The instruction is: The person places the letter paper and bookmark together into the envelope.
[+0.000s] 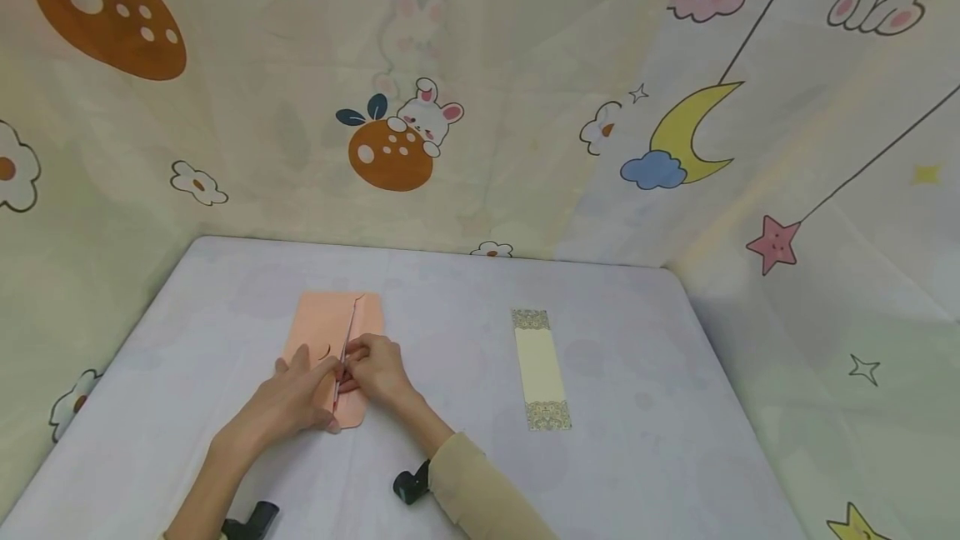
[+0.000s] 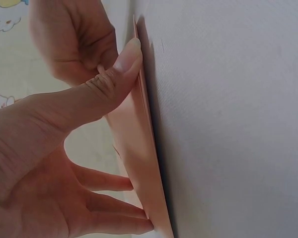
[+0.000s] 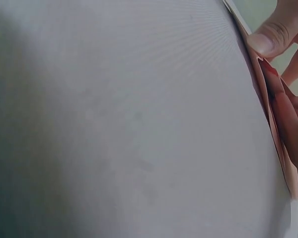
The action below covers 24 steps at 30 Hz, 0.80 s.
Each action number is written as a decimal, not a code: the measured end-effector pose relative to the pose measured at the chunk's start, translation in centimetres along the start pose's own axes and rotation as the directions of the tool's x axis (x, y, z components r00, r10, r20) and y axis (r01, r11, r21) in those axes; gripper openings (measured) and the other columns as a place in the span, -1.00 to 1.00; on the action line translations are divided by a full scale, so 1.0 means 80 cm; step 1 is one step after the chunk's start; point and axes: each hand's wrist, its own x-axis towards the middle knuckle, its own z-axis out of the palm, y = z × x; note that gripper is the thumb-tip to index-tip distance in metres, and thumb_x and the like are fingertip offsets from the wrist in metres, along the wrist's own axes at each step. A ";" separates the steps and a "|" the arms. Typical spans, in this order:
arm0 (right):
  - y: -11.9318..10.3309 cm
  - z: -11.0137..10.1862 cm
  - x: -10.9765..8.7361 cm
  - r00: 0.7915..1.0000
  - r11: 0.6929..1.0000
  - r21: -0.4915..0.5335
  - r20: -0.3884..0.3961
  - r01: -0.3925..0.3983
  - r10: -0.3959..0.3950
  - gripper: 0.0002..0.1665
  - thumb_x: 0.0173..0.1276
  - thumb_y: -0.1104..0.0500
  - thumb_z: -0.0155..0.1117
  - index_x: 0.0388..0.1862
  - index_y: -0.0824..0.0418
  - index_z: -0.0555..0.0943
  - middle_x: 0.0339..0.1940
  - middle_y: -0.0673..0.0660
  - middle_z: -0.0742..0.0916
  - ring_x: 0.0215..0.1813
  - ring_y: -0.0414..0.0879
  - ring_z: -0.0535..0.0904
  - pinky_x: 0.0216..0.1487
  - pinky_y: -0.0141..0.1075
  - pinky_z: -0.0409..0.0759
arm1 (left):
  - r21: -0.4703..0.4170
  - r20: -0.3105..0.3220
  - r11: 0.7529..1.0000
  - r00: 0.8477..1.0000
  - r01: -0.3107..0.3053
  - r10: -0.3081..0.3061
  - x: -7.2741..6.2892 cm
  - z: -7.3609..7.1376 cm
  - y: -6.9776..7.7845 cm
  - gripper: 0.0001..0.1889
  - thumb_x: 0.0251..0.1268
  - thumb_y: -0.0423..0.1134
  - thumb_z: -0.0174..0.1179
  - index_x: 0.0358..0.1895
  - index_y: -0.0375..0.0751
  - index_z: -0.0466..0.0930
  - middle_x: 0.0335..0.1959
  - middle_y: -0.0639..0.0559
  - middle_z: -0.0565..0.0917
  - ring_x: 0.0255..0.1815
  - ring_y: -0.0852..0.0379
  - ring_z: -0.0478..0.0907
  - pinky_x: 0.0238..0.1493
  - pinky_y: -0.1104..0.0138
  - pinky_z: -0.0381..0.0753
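A salmon-pink paper envelope (image 1: 318, 319) lies on the table left of centre, with a long slit down its right part. My left hand (image 1: 288, 398) rests on its lower half. In the left wrist view the left thumb (image 2: 126, 59) presses the envelope's near edge, and the other fingers are spread straight against the paper. My right hand (image 1: 378, 369) grips the edge of the slit, close beside the left fingertips. The right wrist view shows fingers (image 3: 285, 116) between the parted paper layers, with a small red patch inside the opening.
A cream paper strip (image 1: 540, 365) with patterned ends lies on the white table (image 1: 645, 440) to the right. Black wrist mounts (image 1: 411, 486) sit at the forearms. Printed cloth walls (image 1: 517, 148) close in the table at the back and sides.
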 end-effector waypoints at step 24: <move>-0.006 -0.035 -0.019 0.995 0.981 -0.171 -0.036 0.087 -0.094 -0.82 0.30 0.41 0.39 -0.12 0.33 0.69 -0.49 0.12 0.76 -0.59 -0.13 0.69 -0.52 -0.41 0.62 | -0.002 -0.022 1.000 1.000 -0.013 0.012 0.001 0.005 -0.002 -0.37 -0.29 -0.07 0.70 -0.10 0.12 0.49 -0.20 -0.10 0.29 -0.26 -0.20 0.34 -0.49 0.21 0.29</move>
